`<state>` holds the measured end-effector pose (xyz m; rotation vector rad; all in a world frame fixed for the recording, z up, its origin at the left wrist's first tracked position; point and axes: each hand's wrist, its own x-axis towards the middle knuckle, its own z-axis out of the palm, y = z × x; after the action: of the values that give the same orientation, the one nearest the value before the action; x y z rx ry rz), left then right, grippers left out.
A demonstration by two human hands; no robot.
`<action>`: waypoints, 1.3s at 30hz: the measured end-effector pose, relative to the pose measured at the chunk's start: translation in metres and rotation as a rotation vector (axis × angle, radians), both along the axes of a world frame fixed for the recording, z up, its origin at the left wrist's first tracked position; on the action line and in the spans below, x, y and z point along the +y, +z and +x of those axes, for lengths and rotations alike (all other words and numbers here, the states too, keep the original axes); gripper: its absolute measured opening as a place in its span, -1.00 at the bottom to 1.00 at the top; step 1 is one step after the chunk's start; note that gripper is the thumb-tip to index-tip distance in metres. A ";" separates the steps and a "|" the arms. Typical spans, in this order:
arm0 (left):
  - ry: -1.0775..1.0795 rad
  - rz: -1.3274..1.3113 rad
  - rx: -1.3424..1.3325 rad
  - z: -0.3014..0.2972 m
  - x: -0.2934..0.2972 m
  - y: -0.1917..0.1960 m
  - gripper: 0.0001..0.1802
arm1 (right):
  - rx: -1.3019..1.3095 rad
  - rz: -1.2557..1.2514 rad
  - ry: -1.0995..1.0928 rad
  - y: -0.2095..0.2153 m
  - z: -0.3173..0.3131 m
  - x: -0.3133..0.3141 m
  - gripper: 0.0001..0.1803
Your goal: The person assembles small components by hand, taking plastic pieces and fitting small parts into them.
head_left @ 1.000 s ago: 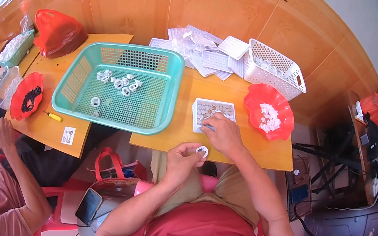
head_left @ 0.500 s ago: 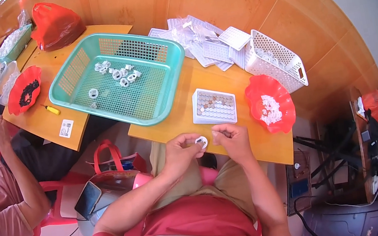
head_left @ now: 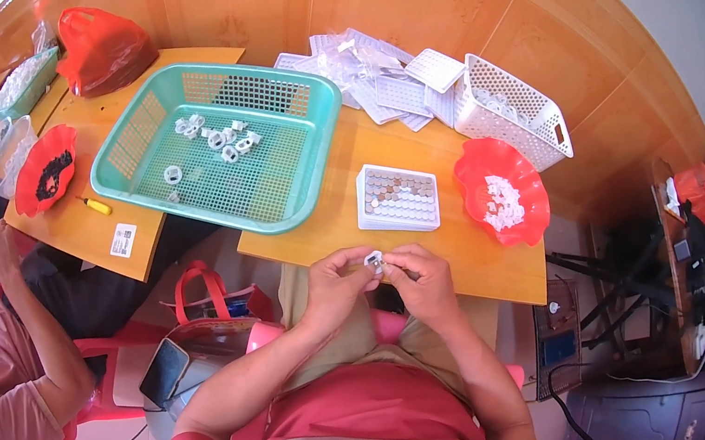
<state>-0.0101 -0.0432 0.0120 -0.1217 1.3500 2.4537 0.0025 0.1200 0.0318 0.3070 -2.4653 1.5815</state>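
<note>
My left hand and my right hand meet at the near edge of the wooden table. Together their fingertips pinch a small white ring-shaped part. Just beyond them lies a white grid tray filled with several small round pieces. To its right sits a red dish holding small white parts. A teal mesh basket with several finished white parts rests further left.
A white slotted basket and a heap of empty white trays lie at the back. Another person sits at my left near a red dish of dark bits. A red bag stands below the table.
My right hand has come back from the grid tray to join my left hand at the table edge; both now hold the white part close together.
</note>
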 end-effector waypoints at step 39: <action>0.091 -0.169 0.076 0.008 0.008 -0.010 -0.63 | 0.507 0.400 -0.162 -0.012 0.004 -0.021 -0.84</action>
<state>-0.0023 -0.0348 0.0024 -0.1351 1.6180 2.4364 0.0065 0.0991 0.0196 0.4832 -2.3000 0.8088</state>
